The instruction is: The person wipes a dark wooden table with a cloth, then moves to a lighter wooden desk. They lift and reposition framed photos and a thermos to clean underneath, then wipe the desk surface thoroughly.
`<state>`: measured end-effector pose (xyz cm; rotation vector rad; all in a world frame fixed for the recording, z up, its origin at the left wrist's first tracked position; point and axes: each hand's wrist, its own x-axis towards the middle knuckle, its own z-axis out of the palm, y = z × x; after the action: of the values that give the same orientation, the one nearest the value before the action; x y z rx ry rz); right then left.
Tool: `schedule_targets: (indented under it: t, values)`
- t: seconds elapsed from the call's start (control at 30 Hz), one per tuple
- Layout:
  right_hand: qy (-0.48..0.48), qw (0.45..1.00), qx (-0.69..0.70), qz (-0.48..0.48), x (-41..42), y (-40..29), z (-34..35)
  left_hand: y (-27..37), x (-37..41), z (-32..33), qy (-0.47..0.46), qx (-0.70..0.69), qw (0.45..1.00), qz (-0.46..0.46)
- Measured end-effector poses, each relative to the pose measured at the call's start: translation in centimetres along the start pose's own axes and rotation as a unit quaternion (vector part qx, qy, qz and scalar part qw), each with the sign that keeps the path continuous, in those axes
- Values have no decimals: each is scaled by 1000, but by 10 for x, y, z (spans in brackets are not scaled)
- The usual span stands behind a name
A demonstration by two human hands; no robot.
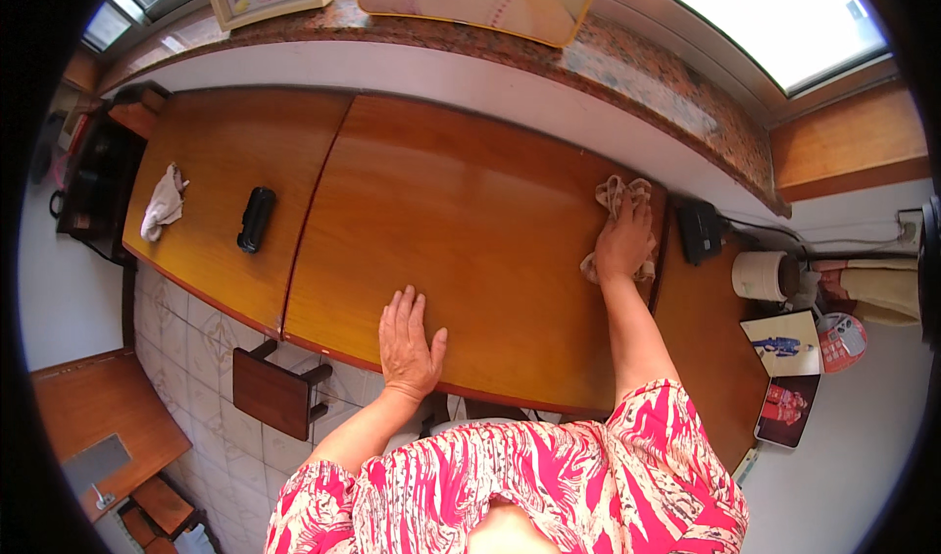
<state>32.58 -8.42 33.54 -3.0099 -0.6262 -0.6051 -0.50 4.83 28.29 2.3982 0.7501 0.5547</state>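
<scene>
My right hand (pixel 623 241) presses down on a crumpled patterned cloth (pixel 612 192) near the right end of a varnished wooden table (pixel 470 245). Parts of the cloth stick out beyond the fingers and beside the wrist. Flat on the table's near edge rests my left hand (pixel 412 344), holding nothing, its thumb apart from the fingers. Across a seam, on the left section of the tabletop, lie a black oblong case-like object (pixel 256 219) and a crumpled whitish cloth (pixel 163 205).
A wooden stool (pixel 272 392) stands by the table's near side. Beyond the right end are a black box-shaped device (pixel 698 232) with cables, a pale cylindrical container (pixel 759 275) and photo panels (pixel 783 344). Frames stand on the granite windowsill (pixel 632 76) behind the table.
</scene>
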Motion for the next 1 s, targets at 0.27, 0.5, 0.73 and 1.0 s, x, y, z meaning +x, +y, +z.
schedule_targets:
  t: [0.27,0.5,0.73,1.0]
  values:
    - [-45,983,60,-169,2,-109,-5,21,-7,0,-39,-47,998,-16]
    - [-79,948,139,-276,8,-209,8,41,-19,4,-60,-116,991,-11]
    - [-96,925,176,-322,26,-266,5,51,-26,3,-63,-154,986,18]
    - [-111,926,135,-336,34,-190,-6,64,-20,-2,-80,-163,982,45]
